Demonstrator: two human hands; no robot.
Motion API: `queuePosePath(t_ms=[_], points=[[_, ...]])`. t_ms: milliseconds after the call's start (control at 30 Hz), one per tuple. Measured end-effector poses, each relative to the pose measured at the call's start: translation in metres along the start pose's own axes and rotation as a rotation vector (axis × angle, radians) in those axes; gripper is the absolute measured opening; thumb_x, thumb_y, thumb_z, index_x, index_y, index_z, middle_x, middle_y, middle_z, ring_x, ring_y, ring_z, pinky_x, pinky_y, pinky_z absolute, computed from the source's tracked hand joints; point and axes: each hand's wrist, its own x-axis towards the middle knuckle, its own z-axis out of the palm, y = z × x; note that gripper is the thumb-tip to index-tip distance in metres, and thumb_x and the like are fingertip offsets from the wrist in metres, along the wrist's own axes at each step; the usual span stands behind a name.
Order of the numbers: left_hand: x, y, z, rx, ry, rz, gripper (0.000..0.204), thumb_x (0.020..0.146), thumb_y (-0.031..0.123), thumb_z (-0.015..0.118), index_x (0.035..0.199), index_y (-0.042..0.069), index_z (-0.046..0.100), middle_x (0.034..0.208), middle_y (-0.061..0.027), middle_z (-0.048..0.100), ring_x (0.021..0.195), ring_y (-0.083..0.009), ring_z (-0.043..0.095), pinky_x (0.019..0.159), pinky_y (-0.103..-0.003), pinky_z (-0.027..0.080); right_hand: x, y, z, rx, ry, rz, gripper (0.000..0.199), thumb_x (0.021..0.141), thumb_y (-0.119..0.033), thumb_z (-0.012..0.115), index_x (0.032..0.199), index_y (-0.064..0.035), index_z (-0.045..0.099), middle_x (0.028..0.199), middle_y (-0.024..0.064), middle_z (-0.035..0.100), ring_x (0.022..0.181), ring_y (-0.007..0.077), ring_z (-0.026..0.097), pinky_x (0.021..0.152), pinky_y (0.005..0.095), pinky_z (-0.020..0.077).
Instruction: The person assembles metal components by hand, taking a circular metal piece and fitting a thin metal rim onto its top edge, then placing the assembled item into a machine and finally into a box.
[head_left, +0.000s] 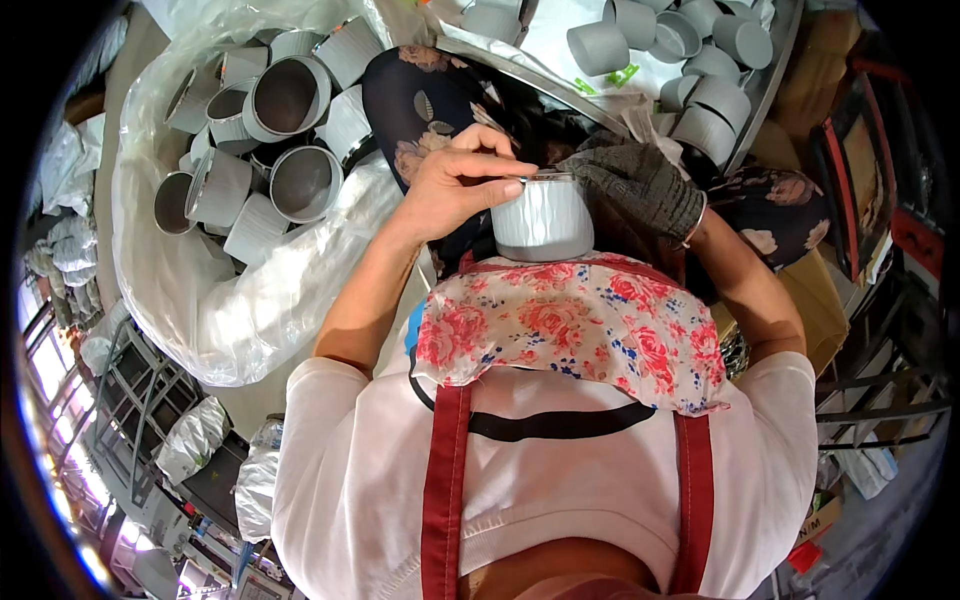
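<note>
We see one pot (545,222), grey-white & shiny, approx. upright, in the lap area b/w both hands, its lower side right by the top edge of the apron (560,315). Our L hand (455,185) is bare & comes in at the rim's L side: fingers bent & close tog., reaching over twd the rim, thumb below them w/ its tip at the pot's upper edge; gap b/w thumb & fingers is narrow, but we can't tell if they pinch anything. Our R hand (640,190) wears a dark grey glove & sits at the rim's R side, fingers bunched & pointing L; tips partly hidden, so can't tell how tight they are or what they grip.

To the L we have a clear plastic bag (240,340), mouth wide, w/ a heap of grey pots (218,190) at mixed angles, several openings facing us. Upper R, beyond the knees, is a metal-edged tray (783,62) w/ more pots, mostly tipped over, plus small green bits (621,77) near its front edge. Dark flowered trousers (405,110) cover the legs; cardboard box (815,310) is near the R forearm, & a foil-wrapped item (195,438) lies lower L
</note>
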Motion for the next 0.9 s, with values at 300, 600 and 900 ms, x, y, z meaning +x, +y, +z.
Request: queuePosePath(t_ms=[300,600,900], points=[[-0.022,-0.022,0.005,-0.172,0.156,-0.206,0.008,0.074,0.004,0.065,0.079,-0.002,0.066,0.098,-0.0040,0.050,0.085,-0.0126,0.048,0.077,-0.025,0.039,0.006,-0.022,-0.005,0.378,-0.016,0.489,0.017,0.077,-0.015,0.057,0.084,0.0007,0.060,0.082,0.0111,0.059,0.077,0.0236,0.057,0.068,0.0323,0.0463],[-0.021,0.024,0.013,-0.852,-0.002,-0.562,0.049,0.082,0.020,0.054,0.122,-0.003,0.038,0.114,-0.0128,0.051,0.104,-0.0191,0.051,0.088,-0.030,0.041,-0.012,-0.045,-0.002,0.368,0.186,0.426,0.021,0.072,-0.015,0.062,0.088,-0.0020,0.060,0.084,0.0108,0.058,0.078,0.0184,0.055,0.071,0.0284,0.0458],[-0.017,0.020,0.023,-0.942,0.203,-0.502,0.018,0.082,0.012,0.051,0.096,0.000,0.054,0.092,-0.0099,0.059,0.082,-0.0157,0.058,0.074,-0.028,0.047,0.008,-0.046,0.002,0.318,0.217,0.308,0.032,0.070,-0.016,0.063,0.098,-0.0030,0.056,0.093,0.0130,0.056,0.080,0.0279,0.056,0.072,0.0320,0.0465]])
